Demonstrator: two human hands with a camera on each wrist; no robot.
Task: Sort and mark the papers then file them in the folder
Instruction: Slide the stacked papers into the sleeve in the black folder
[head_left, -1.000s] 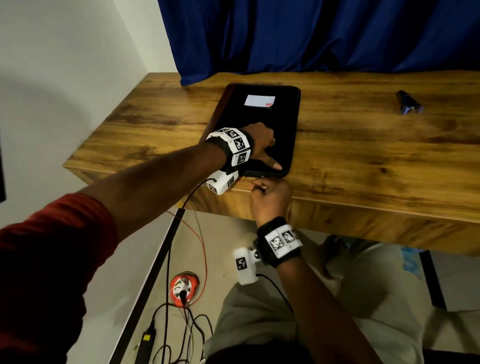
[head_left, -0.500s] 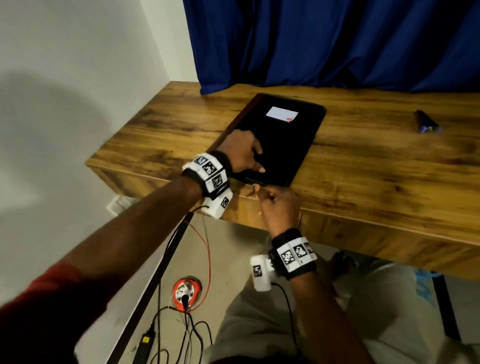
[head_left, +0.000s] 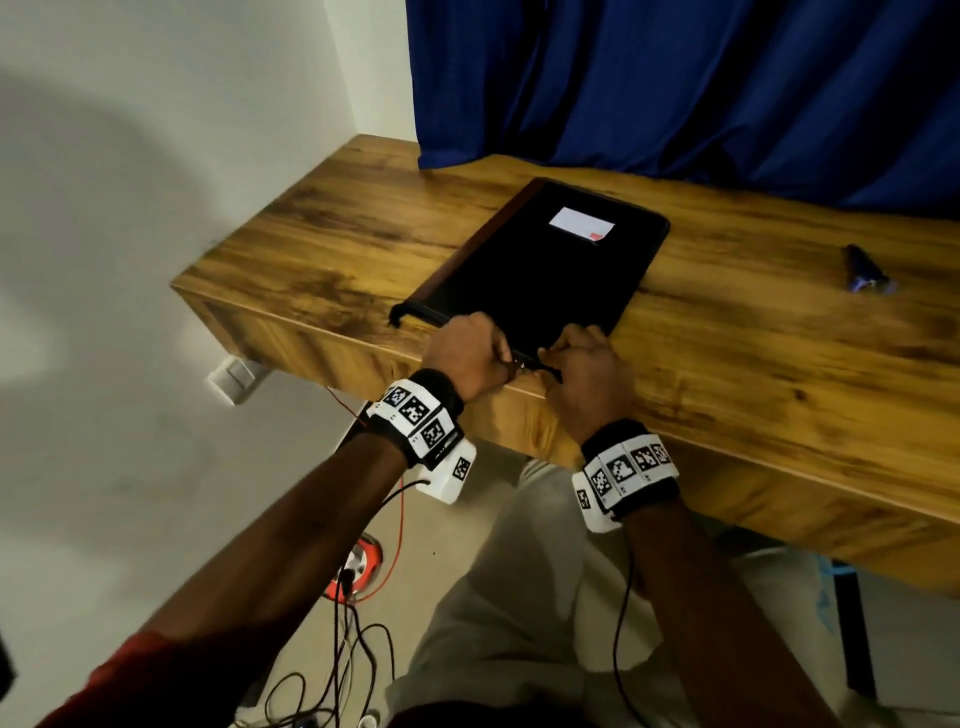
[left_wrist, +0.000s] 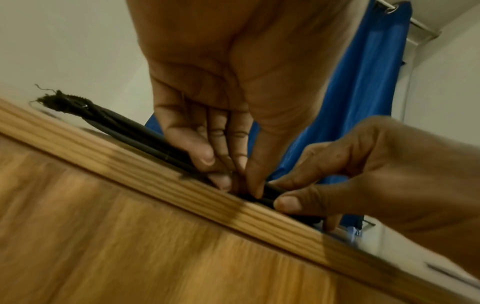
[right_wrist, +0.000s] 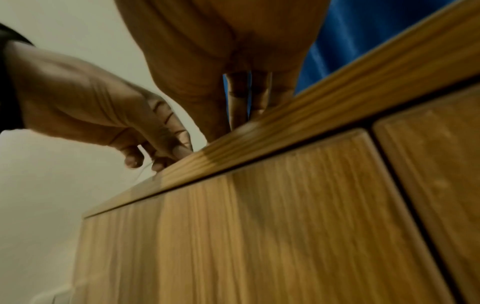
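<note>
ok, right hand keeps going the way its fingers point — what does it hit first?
The right hand is already on the black folder near edge; pushed further, its fingers would probably slide over the cover towards the white label.

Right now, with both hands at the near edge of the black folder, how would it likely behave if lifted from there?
The black folder lies flat with straight edges, so it probably lifts stiffly. Its zipped rim looks thin, suggesting it is light. The left hand and right hand pinch its edge, and the smooth cover may slide on the wooden table.
</note>
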